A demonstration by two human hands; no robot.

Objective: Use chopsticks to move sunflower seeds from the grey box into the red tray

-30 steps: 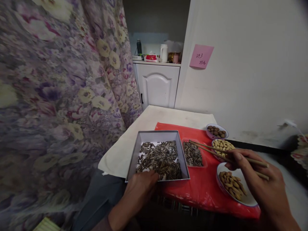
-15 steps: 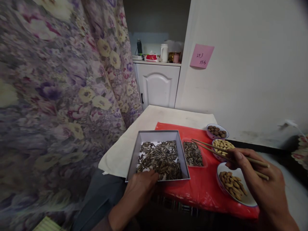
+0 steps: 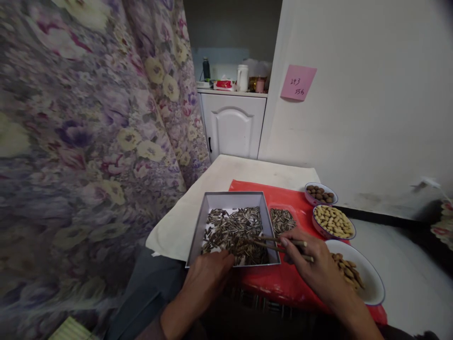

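A shallow grey-white box point(image 3: 267, 208) with sunflower seeds point(image 3: 237, 229) spread inside lies in front of me. My left hand point(image 3: 211, 270) is closed over its near rim, fingertips inside by the seeds. In my right hand point(image 3: 307, 252) is a pair of wooden chopsticks point(image 3: 272, 240), their tips down among the seeds at the box's right side; whether a seed is pinched between them I cannot tell. Beside the box, partly behind my right hand, sits a clear plastic container point(image 3: 294, 210) of more sunflower seeds.
Along the right edge stand a bowl of round brown nuts point(image 3: 319, 194), a bowl of peanuts point(image 3: 333, 221) and a larger white bowl point(image 3: 375, 278) of almond-like nuts, partly behind my right forearm. Red plastic sheeting point(image 3: 247, 186) covers part of the cream tabletop point(image 3: 177, 231). A floral curtain point(image 3: 106, 141) hangs left.
My right hand has moved left with the chopsticks, bringing their tips from above the plastic container into the box. My left hand has stayed on the box's near rim.
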